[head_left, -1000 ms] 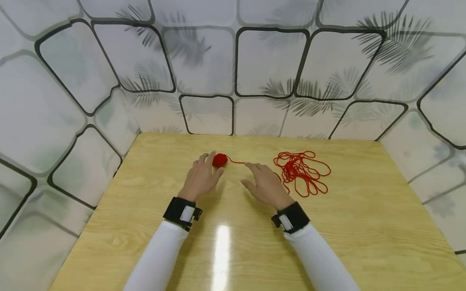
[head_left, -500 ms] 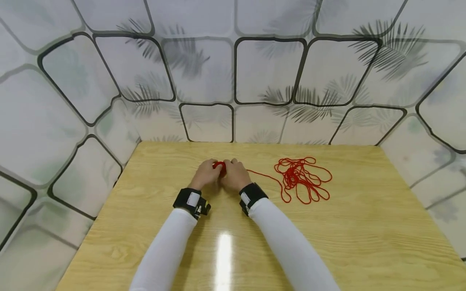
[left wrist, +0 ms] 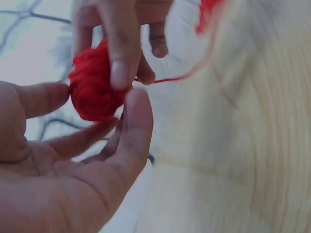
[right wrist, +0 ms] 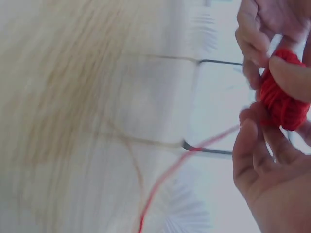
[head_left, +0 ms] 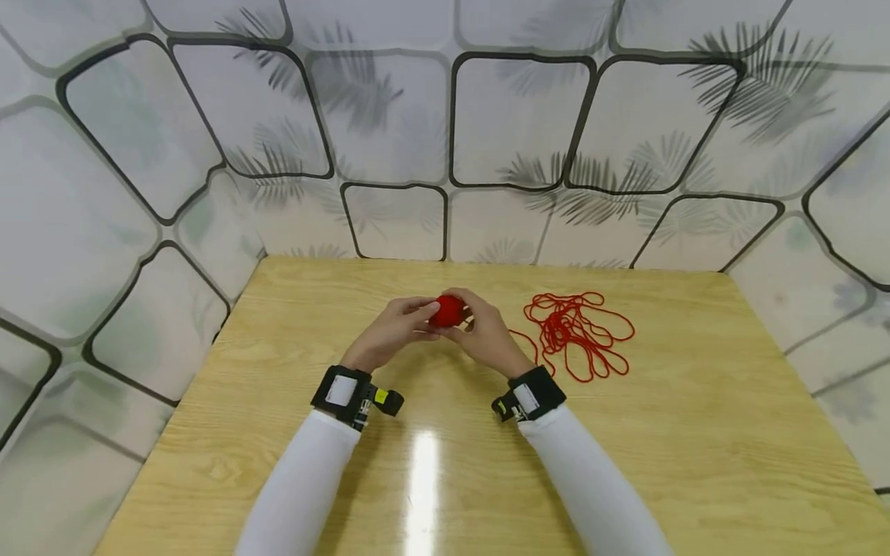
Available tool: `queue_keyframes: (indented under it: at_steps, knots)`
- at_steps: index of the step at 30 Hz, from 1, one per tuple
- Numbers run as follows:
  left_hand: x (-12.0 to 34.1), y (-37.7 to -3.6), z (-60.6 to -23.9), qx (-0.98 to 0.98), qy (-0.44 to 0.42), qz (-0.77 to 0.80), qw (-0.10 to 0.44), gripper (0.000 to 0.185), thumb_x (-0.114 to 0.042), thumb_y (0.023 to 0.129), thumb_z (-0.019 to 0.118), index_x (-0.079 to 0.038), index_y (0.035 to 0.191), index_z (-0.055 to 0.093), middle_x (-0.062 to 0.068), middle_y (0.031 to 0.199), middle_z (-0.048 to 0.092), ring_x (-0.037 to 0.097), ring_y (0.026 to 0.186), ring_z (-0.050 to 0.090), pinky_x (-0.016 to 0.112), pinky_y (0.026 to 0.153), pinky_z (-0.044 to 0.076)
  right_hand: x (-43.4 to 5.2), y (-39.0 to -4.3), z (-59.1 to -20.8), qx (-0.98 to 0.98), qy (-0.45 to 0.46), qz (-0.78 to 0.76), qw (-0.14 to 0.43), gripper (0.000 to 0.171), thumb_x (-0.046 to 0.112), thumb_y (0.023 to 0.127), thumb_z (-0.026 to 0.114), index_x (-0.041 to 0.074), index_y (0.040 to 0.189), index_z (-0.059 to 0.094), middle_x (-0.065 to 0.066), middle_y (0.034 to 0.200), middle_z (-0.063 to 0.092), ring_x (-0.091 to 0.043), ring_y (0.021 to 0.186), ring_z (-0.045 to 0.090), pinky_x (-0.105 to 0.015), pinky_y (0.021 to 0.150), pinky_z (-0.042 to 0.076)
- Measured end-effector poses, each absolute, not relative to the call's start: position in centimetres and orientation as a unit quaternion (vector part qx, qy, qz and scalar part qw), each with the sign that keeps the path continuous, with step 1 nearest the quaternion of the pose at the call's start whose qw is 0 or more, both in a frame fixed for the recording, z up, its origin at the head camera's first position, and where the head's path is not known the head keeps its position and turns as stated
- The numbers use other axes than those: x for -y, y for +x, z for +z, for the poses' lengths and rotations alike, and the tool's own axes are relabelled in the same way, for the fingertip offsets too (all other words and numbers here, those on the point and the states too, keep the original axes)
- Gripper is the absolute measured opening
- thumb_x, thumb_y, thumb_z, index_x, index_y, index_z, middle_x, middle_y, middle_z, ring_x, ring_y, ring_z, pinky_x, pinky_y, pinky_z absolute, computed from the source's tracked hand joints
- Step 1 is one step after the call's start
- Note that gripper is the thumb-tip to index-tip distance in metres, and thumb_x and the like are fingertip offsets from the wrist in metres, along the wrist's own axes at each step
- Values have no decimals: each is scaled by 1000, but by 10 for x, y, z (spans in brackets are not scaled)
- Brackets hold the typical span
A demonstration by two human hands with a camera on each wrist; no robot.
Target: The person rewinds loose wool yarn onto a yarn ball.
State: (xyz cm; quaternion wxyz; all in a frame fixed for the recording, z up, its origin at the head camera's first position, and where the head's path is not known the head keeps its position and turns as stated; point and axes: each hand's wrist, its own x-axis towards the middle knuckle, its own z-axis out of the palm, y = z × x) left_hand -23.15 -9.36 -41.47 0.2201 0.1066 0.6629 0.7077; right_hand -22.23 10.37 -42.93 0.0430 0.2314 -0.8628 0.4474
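A small ball of red yarn (head_left: 448,311) is held up above the table between both hands. My left hand (head_left: 392,332) grips its left side, thumb and fingertips around the windings (left wrist: 92,94). From the other side my right hand (head_left: 490,333) pinches the ball, its fingers spread around it. A strand of yarn (right wrist: 167,172) leaves the ball by the right fingertips and hangs down in a curve. It leads toward a loose, looped heap of the same yarn (head_left: 570,332) on the table, right of the right hand.
The light wooden table (head_left: 695,432) meets a patterned cloth backdrop (head_left: 518,123) at the back and on both sides. Each wrist wears a black strap with a small camera (head_left: 389,401). A bright reflection lies on the tabletop between the forearms.
One second ago the left hand was by the ball on the table and the right fingers were at the strand. The hands came together at the ball, which is now lifted and farther right.
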Motion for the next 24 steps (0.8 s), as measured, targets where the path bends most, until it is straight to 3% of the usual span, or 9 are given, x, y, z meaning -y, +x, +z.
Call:
queue_keyframes:
  at_steps: [7, 11, 16, 19, 24]
  knots:
    - [83, -209, -392, -623, 161, 732, 225, 45, -9, 107, 51, -2, 150, 43, 24, 141, 49, 32, 115, 60, 42, 97, 54, -128, -195, -414, 835, 236, 496, 25, 51, 9, 96, 70, 3, 143, 51, -11, 110, 71, -19, 84, 62, -32, 72, 52]
    - [79, -201, -380, -622, 189, 728, 216, 43, -8, 105, 54, -1, 147, 48, 21, 143, 48, 34, 121, 56, 40, 97, 54, -137, -187, -399, 845, 273, 460, 10, 47, 11, 99, 66, 3, 143, 52, -6, 102, 69, -16, 80, 61, -32, 70, 53]
    - [75, -190, -373, -578, 185, 767, 211, 40, -7, 104, 55, 2, 143, 50, 21, 140, 52, 31, 120, 58, 35, 96, 54, -148, -179, -384, 840, 277, 465, 26, 21, 3, 101, 60, 2, 119, 70, -5, 91, 68, -17, 75, 59, -33, 65, 51]
    - [72, -181, -373, -531, 166, 804, 211, 39, -4, 105, 52, 3, 143, 46, 23, 140, 53, 29, 119, 59, 35, 98, 53, -146, -170, -386, 841, 283, 461, 31, 16, 0, 101, 57, 1, 107, 72, -4, 87, 66, -14, 71, 57, -30, 62, 51]
    - [60, -171, -373, -574, 149, 797, 113, 37, -2, 102, 58, 2, 137, 49, 22, 134, 57, 27, 117, 61, 34, 98, 53, -135, -152, -389, 854, 300, 423, 38, 13, 7, 102, 60, 6, 101, 73, 3, 77, 61, -10, 68, 53, -26, 59, 46]
